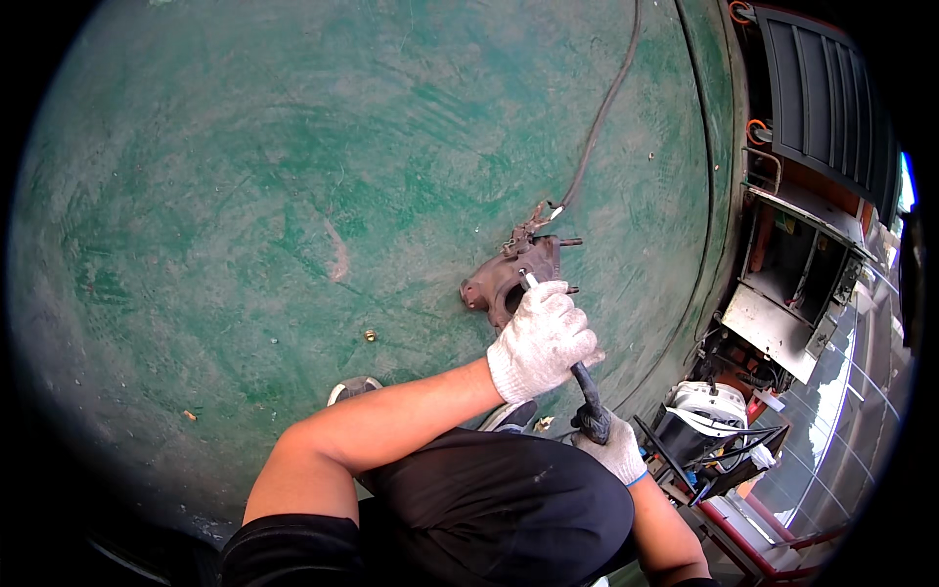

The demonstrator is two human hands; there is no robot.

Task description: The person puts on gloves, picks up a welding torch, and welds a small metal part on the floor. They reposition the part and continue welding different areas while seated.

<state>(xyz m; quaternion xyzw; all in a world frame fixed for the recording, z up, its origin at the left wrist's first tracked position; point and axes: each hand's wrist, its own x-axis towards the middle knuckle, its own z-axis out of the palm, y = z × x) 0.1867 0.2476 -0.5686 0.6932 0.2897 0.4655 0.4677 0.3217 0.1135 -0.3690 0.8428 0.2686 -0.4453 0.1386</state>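
Note:
A rusty brown metal casting [494, 279] lies on the green floor in front of me, a round opening in its side. At its far end a rusty clamp [525, 235] on a dark cable touches it. My left hand [546, 338], in a whitish knit glove, is closed around a long tool [587, 391] with a bright metal tip and a black handle. That tip meets the casting's top or is just above it. Nearer to me, my gloved right hand [618, 452] is closed at the tool's black rear end; its fingers are partly hidden.
The cable [608, 103] runs from the clamp to the far edge. A small brass piece [370, 336] lies on the floor to the left. Both my shoes [354, 388] are close by. On the right stand a machine with hoses [706, 406] and a metal cabinet [773, 323].

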